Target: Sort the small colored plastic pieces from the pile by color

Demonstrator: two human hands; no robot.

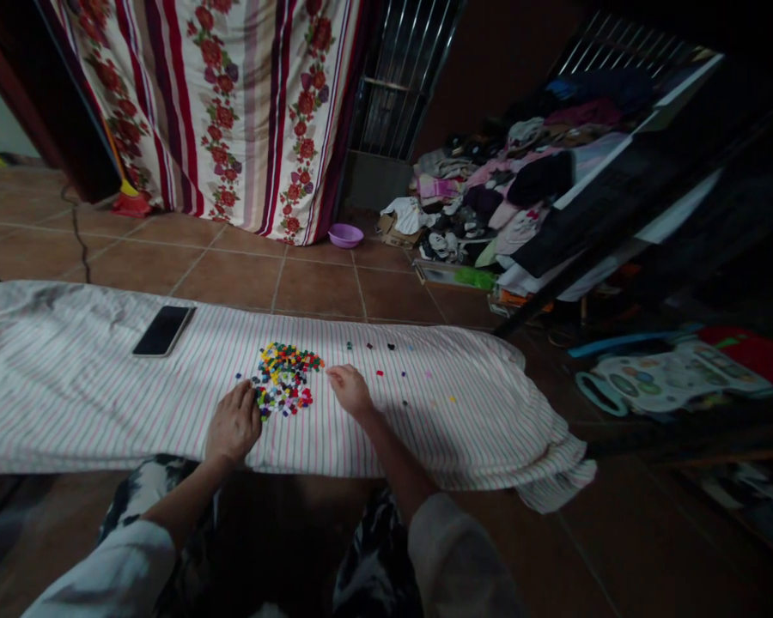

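Observation:
A heap of small multicoloured pieces [287,375], like tiny blocks or beads, lies on a striped cloth [135,395]. My left hand [234,422] rests palm down at the heap's left edge, its fingers stretched out and touching or nearly touching the nearest pieces. Just right of the heap, my right hand [351,390] has thumb and forefinger pinched together; anything between them is too small to make out. Farther right, several single pieces lie spaced apart, among them a red piece [380,373], a black piece [391,347] and a yellow piece [453,399].
A phone [163,331] lies on the cloth to the left. Beyond the cloth are a tiled floor [245,270], a purple basin [346,235], a floral curtain [232,112] and a clothes pile [489,189]. A colourful plastic toy panel [657,382] stands at right.

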